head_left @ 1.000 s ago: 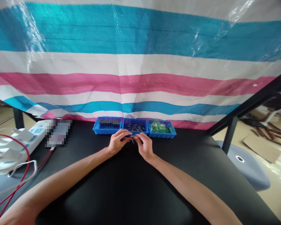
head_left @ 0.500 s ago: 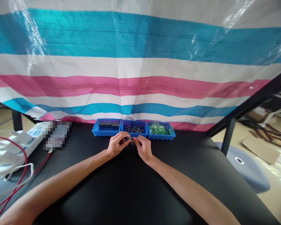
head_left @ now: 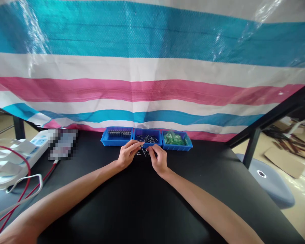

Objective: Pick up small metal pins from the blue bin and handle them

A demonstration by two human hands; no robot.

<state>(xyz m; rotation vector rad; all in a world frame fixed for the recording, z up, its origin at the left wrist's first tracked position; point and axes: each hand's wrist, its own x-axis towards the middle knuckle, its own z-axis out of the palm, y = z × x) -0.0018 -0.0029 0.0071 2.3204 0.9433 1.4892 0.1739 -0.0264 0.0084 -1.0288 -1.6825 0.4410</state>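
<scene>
My left hand (head_left: 128,155) is closed, its thumb and fingers pinching a small shiny metal part (head_left: 142,146) whose exact kind is too small to tell. My right hand (head_left: 158,160) sits just beside it, thumb and forefinger drawn together; whatever lies in that pinch is too small to make out. Several loose screw-like metal pins (head_left: 144,153) lie on the black table between and under the fingertips. Right behind the hands is a blue bin (head_left: 148,144) of similar pins.
Left of the middle bin stands a blue bin (head_left: 117,143) with rows of metal cylinders; to the right, one (head_left: 178,147) with green packets. A white power strip (head_left: 32,149) and red cable (head_left: 44,178) occupy the table's left side. A striped sheet (head_left: 147,91) hangs behind.
My hands have moved slightly apart, the right one shifting a little to the right. More of the loose pins between them now shows. The camera view has shifted slightly.
</scene>
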